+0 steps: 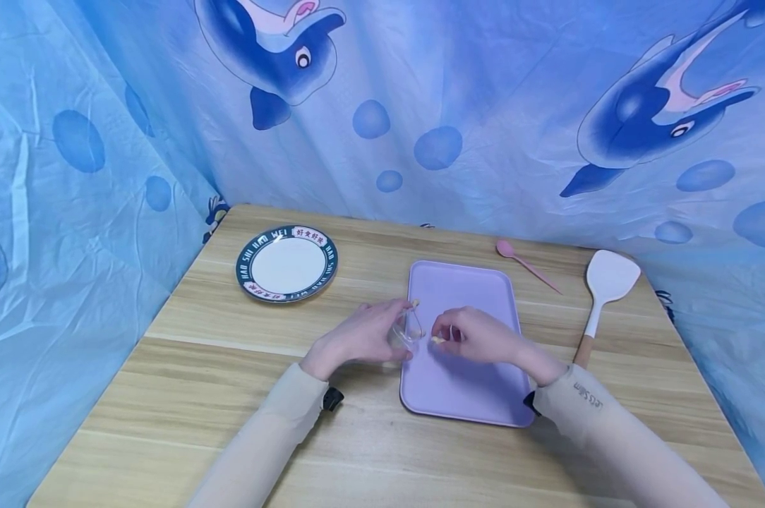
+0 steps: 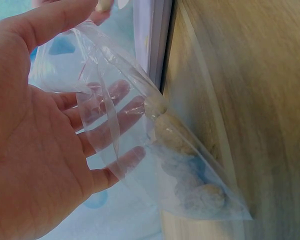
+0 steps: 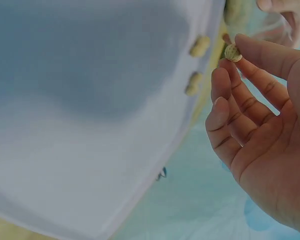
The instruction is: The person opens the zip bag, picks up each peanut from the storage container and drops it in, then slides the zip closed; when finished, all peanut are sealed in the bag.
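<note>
My left hand (image 1: 372, 333) holds a clear plastic bag (image 2: 135, 175) at the left edge of the purple tray (image 1: 465, 388). Its thumb lies along the bag's mouth and the other fingers show through the film. Several unshelled peanuts (image 2: 172, 132) sit in the bag's lower corner. Over the tray, my right hand (image 1: 480, 335) pinches one peanut (image 3: 233, 53) between thumb and fingertips, close to the bag. Two more peanuts (image 3: 199, 46) lie on the tray near its edge, seen in the right wrist view.
A white plate (image 1: 287, 262) with a dark green lettered rim stands at the back left. Behind the tray to the right lies a pink spoon (image 1: 527, 266). A white spatula (image 1: 605, 282) with a wooden handle lies farther right, its handle partly behind the right forearm.
</note>
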A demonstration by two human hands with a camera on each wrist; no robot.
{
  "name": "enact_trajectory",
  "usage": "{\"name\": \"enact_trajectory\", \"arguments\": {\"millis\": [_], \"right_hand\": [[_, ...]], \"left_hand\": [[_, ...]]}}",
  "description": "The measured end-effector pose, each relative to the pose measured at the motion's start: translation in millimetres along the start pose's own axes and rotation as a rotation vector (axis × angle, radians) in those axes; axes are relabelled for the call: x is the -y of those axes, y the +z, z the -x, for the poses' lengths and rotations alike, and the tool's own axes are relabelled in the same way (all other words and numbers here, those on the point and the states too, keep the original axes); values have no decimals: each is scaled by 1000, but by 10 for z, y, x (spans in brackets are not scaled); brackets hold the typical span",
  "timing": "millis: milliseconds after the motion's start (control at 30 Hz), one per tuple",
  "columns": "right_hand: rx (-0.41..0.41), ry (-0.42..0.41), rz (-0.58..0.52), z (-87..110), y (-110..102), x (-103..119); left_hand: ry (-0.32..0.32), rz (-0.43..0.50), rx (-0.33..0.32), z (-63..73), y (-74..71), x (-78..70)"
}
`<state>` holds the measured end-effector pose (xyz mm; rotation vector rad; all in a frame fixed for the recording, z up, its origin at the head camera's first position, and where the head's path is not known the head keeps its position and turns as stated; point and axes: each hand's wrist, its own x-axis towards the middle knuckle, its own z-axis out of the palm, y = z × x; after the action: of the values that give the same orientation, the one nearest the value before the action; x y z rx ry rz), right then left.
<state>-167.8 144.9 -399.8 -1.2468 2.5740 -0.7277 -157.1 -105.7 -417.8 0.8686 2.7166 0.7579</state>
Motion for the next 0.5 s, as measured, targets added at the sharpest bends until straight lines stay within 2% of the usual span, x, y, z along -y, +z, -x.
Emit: {"name": "enact_trajectory", "arguments": {"millis": [167,500], "right_hand": [[-30,-30,14,-85,-99,20],[-24,-51,13,-257,-159,137]], "left_hand": [[-3,-13,-3,0,-1,-6],[5,-12,-2,1,6,5]]}}
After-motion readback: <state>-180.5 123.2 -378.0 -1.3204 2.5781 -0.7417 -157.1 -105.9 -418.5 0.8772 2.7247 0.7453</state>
